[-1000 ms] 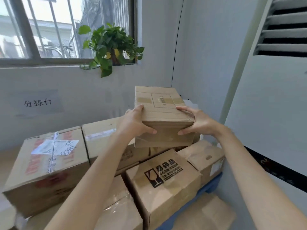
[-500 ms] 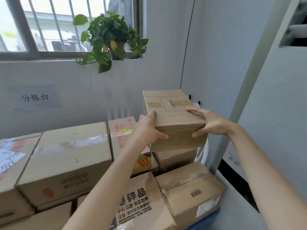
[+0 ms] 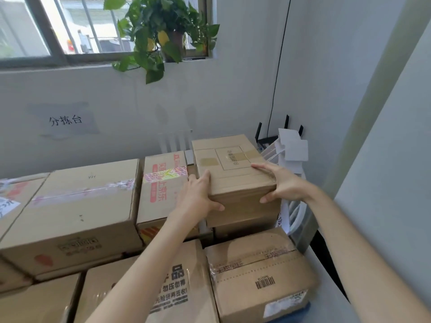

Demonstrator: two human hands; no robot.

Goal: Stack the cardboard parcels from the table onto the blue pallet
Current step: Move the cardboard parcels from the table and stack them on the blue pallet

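Cardboard fills the corner as a person holds a plain brown cardboard parcel with tan tape strips on its lid (image 3: 231, 164) at the top of the stack. The left grip (image 3: 200, 197) clasps the parcel's near left corner, thumb on the front face. The right grip (image 3: 283, 185) clasps the near right corner, fingers flat along the lid and thumb hooked onto the front. Both grips are closed round the parcel and nothing else. Directly below them the parcel sits on, or just above, a darker brown carton (image 3: 245, 231); contact cannot be made out. Just left of the left grip stands a tan carton with red lettering and pink tape (image 3: 163, 183), its lid slightly lower. Nearer the person, under the forearms, lie a barcoded brown carton (image 3: 258, 273) and, at its foot, a sliver of the blue pallet (image 3: 296, 314). Beyond the right grip, black aerials (image 3: 260, 134) and white paper slips (image 3: 291, 148) crowd the wall, and a green potted plant (image 3: 163, 31) trails from the sill above.

The placing step looks nearly done. The next move calls for squaring the parcel against its red-lettered neighbour and checking that it sits level on the carton beneath. Both grips can then loosen outward without nudging it toward the paper slips. The table with any remaining parcels is out of view.
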